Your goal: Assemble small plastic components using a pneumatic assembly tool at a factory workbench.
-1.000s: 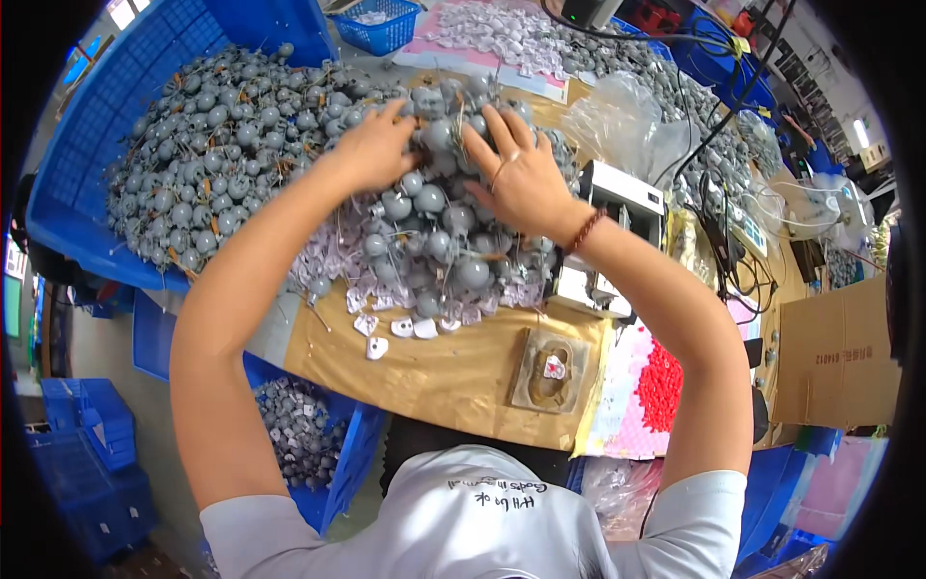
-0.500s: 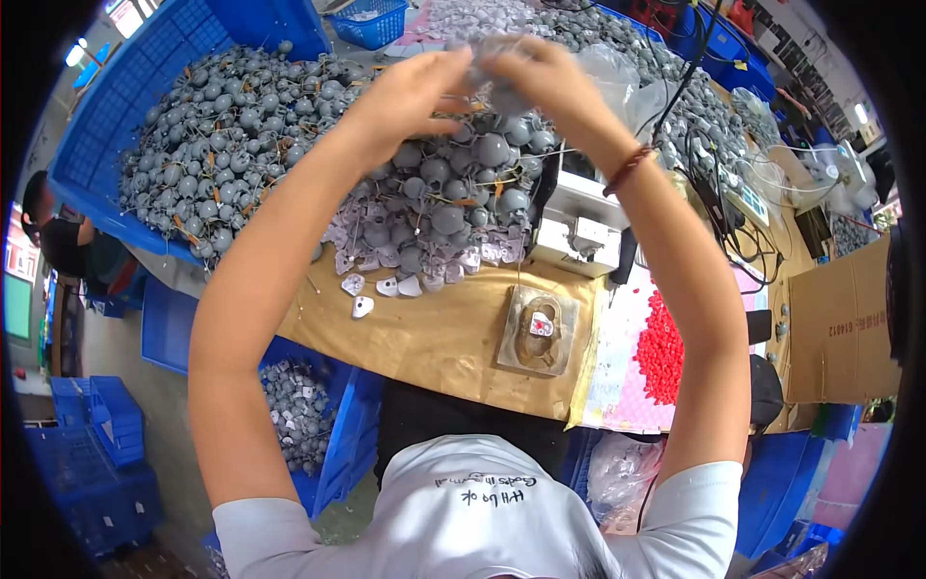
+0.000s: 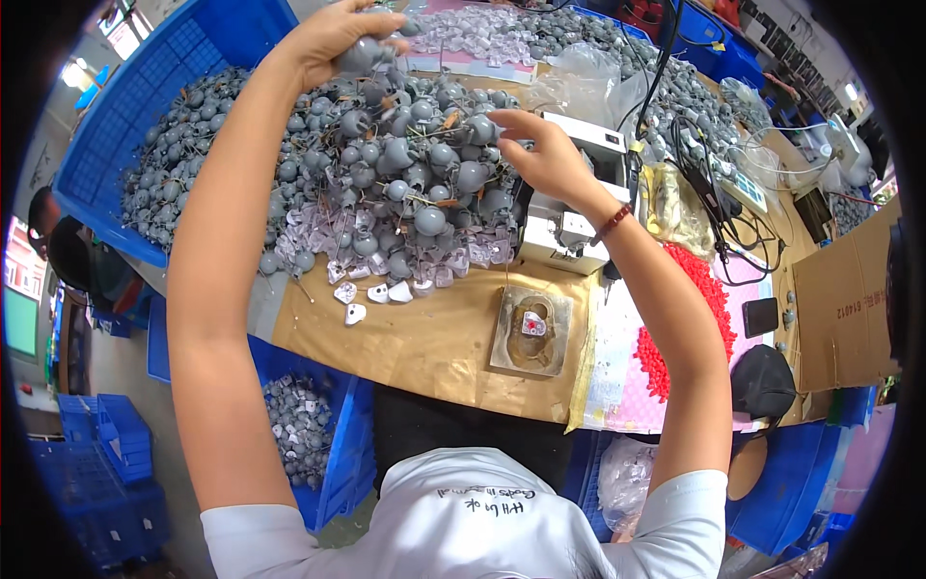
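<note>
My left hand (image 3: 328,43) is raised at the far left of the table, its fingers curled around a grey ball-shaped part (image 3: 362,56). My right hand (image 3: 550,159) reaches toward the right side of a heap of grey ball-shaped parts (image 3: 395,154), fingers apart and nothing between them. Wires and small orange bits stick out among the balls. Small pale flat pieces (image 3: 444,262) spread along the heap's near edge. Closer to me, a metal fixture (image 3: 533,362) holds a small white piece with a red spot.
A large blue crate (image 3: 106,183) full of grey balls leans at the left. Right of the heap stands a white box-like machine (image 3: 559,232). Red small parts (image 3: 661,357) lie on a pink sheet. Black cables (image 3: 719,193) and a cardboard box (image 3: 834,323) occupy the right.
My hands have moved apart: the left went left with a grey ball, while the right came down and nearer. The heap now spreads wider, with more grey balls on its left.
</note>
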The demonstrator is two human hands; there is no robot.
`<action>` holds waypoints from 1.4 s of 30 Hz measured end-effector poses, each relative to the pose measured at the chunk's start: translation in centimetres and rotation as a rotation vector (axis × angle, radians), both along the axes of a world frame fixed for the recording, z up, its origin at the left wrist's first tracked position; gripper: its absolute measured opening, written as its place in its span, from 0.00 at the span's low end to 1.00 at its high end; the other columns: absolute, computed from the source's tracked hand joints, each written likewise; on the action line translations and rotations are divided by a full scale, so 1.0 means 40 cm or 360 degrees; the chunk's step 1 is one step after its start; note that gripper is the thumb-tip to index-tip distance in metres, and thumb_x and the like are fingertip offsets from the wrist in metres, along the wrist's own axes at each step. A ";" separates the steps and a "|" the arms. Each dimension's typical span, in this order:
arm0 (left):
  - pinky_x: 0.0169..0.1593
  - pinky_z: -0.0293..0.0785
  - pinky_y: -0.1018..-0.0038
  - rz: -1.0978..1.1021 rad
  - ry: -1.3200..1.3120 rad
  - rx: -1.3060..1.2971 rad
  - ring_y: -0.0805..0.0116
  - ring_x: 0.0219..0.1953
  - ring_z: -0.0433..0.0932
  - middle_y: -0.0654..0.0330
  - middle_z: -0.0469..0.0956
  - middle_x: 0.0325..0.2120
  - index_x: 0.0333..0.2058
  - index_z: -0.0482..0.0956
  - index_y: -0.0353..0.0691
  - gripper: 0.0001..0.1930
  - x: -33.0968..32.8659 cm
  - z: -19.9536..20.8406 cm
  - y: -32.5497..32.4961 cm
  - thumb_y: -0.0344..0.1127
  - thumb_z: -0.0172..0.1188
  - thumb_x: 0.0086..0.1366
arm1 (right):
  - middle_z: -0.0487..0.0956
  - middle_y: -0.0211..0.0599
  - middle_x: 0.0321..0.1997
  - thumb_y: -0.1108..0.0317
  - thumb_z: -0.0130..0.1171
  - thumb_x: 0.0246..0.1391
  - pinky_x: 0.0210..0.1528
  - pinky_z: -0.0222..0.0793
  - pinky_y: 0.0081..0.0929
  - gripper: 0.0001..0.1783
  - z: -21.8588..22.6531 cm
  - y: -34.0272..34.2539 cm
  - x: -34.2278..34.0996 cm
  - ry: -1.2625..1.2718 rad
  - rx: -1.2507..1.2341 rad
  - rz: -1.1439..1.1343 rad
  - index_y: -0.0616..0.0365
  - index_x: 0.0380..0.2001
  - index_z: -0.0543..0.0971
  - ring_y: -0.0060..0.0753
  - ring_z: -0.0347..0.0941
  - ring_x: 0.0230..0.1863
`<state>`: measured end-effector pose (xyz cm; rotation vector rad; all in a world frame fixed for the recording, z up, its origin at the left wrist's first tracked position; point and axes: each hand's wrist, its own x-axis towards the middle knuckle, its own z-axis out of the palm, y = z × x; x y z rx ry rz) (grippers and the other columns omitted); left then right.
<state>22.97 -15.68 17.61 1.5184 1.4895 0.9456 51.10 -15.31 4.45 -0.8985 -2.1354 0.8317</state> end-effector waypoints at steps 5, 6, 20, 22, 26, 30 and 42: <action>0.50 0.79 0.60 0.0021 0.2353 0.0310 0.47 0.53 0.79 0.38 0.73 0.57 0.72 0.53 0.47 0.50 -0.002 -0.082 -0.023 0.37 0.72 0.54 | 0.81 0.52 0.52 0.68 0.56 0.55 0.55 0.74 0.37 0.22 -0.030 -0.016 0.038 0.0058 0.0043 0.0045 0.61 0.54 0.79 0.43 0.81 0.50; 0.50 0.79 0.61 -0.0028 0.2429 0.0326 0.47 0.52 0.80 0.38 0.75 0.55 0.71 0.56 0.47 0.47 0.015 -0.056 -0.038 0.39 0.72 0.56 | 0.81 0.52 0.52 0.69 0.56 0.55 0.54 0.74 0.36 0.22 -0.034 -0.014 0.050 0.0033 0.0054 0.0049 0.60 0.53 0.79 0.42 0.81 0.49; 0.30 0.74 0.77 0.0313 -0.0123 0.1059 0.77 0.23 0.76 0.65 0.74 0.22 0.38 0.78 0.37 0.16 0.044 0.079 -0.098 0.44 0.50 0.76 | 0.84 0.39 0.49 0.70 0.57 0.60 0.51 0.75 0.30 0.16 0.025 -0.016 0.049 0.0544 0.0045 0.0005 0.60 0.50 0.81 0.29 0.80 0.46; 0.31 0.75 0.77 0.0094 -0.0299 0.0925 0.76 0.23 0.77 0.64 0.75 0.23 0.38 0.78 0.35 0.16 0.122 0.113 -0.151 0.44 0.51 0.76 | 0.83 0.37 0.48 0.70 0.59 0.61 0.49 0.75 0.27 0.19 0.054 -0.016 0.039 0.0786 0.0587 -0.0059 0.60 0.56 0.77 0.27 0.79 0.48; 0.33 0.76 0.78 -0.0159 -0.0156 0.0334 0.75 0.24 0.78 0.63 0.76 0.26 0.40 0.77 0.33 0.16 0.299 0.097 -0.275 0.43 0.53 0.76 | 0.76 0.41 0.60 0.73 0.57 0.64 0.65 0.64 0.31 0.27 0.184 -0.091 0.053 0.1108 0.0873 0.0188 0.66 0.65 0.66 0.32 0.70 0.63; 0.32 0.75 0.79 -0.0595 -0.0336 0.0351 0.78 0.27 0.79 0.64 0.77 0.29 0.41 0.75 0.38 0.13 0.385 -0.026 -0.321 0.43 0.59 0.72 | 0.80 0.37 0.41 0.67 0.55 0.67 0.38 0.75 0.26 0.22 0.156 -0.224 0.138 0.1275 -0.1058 0.0762 0.59 0.62 0.69 0.26 0.77 0.43; 0.39 0.77 0.75 -0.0457 -0.1240 -0.1007 0.73 0.38 0.79 0.60 0.76 0.39 0.46 0.70 0.40 0.13 0.377 -0.570 -0.529 0.34 0.63 0.67 | 0.84 0.42 0.34 0.75 0.64 0.57 0.32 0.75 0.25 0.17 -0.134 -0.451 0.350 -0.0291 -0.0719 0.0137 0.62 0.50 0.80 0.28 0.79 0.27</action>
